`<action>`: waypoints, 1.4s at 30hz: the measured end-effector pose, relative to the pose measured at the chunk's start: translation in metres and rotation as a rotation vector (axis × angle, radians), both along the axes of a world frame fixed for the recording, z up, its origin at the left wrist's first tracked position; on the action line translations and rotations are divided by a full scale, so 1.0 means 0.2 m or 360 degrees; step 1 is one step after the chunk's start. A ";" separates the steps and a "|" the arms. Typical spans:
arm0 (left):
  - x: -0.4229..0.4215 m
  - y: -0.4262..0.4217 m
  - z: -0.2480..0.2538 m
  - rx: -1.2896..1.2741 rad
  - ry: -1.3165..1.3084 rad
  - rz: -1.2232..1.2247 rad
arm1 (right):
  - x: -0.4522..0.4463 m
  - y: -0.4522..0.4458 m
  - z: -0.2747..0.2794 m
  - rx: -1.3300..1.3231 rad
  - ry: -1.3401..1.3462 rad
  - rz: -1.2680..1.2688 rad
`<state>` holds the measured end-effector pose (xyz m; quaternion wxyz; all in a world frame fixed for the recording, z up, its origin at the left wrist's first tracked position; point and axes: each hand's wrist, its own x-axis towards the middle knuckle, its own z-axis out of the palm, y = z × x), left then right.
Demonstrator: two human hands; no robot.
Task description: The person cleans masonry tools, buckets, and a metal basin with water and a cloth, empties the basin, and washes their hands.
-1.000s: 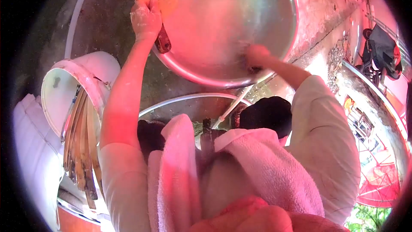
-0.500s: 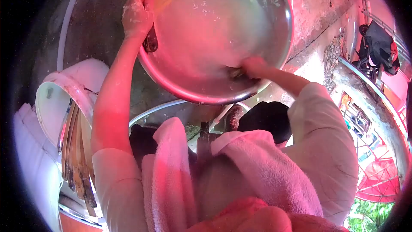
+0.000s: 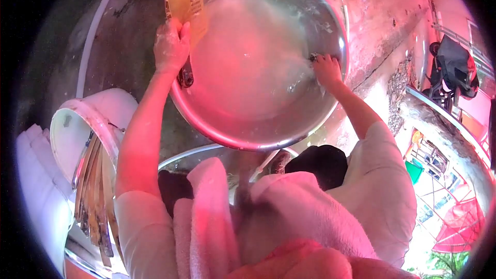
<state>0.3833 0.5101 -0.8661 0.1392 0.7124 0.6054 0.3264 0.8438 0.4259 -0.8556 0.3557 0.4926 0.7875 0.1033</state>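
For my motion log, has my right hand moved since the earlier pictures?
Yes. Judged against the basin, your right hand has moved forward and right, away from the near rim.

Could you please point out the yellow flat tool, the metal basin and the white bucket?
Yellow flat tool [image 3: 186, 5]: head view, on its flat face.
Metal basin [image 3: 253, 145]: head view, on its near rim.
White bucket [image 3: 120, 104]: head view, on its outer wall.

Concrete floor [image 3: 382, 26]: dark, damp-looking on the left, lit pinkish-red on the right, diagonal crack [image 3: 387, 63] there. White pipe-like strip [image 3: 92, 46] on left floor. Pink-lit wall [image 3: 448, 8] upper right. Glaring light lower right, green foliage [image 3: 449, 264] at bottom edge.
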 end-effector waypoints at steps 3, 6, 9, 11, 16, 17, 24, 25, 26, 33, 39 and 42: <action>-0.01 -0.01 0.00 -0.0033 0.0014 -0.0026 | -0.05 0.25 0.02 0.0064 -0.0011 -0.0009; -0.01 -0.03 0.01 0.0017 0.0025 -0.0024 | -0.25 0.80 -0.06 0.0600 0.0255 0.0678; -0.01 -0.06 0.00 0.0003 0.0058 0.0010 | -0.47 0.98 -0.01 0.0599 0.0402 0.0852; -0.02 -0.07 0.00 0.0043 0.0079 0.0062 | -0.31 0.93 0.03 0.0635 0.0468 0.0798; -0.01 -0.06 0.04 -0.0028 -0.0024 0.0085 | -0.02 0.17 0.02 -0.0205 -0.0234 -0.0041; -0.01 -0.06 0.02 -0.0039 -0.0044 0.0062 | -0.01 0.16 0.02 -0.0165 -0.0227 -0.0014; -0.02 -0.07 0.00 -0.0042 0.0135 0.0045 | -0.42 1.02 0.15 0.0658 0.0222 0.1019; -0.02 -0.09 0.02 -0.0017 0.0141 0.0047 | -0.35 0.97 0.10 0.0606 0.0211 0.0788; -0.02 -0.09 0.03 0.0033 0.0143 0.0068 | -0.21 0.91 0.03 0.0575 0.0194 0.0579; -0.02 -0.09 0.07 -0.0156 -0.0207 0.0129 | -0.03 -0.23 -0.20 -0.0655 0.0442 -0.0649; -0.06 -0.09 0.02 -0.0171 -0.0683 0.0274 | -1.00 -0.39 -0.27 -0.1185 0.1288 -0.0659; -0.06 -0.10 0.02 -0.0046 -0.0809 0.0311 | -1.36 -0.13 -0.30 -0.0884 0.1877 -0.0277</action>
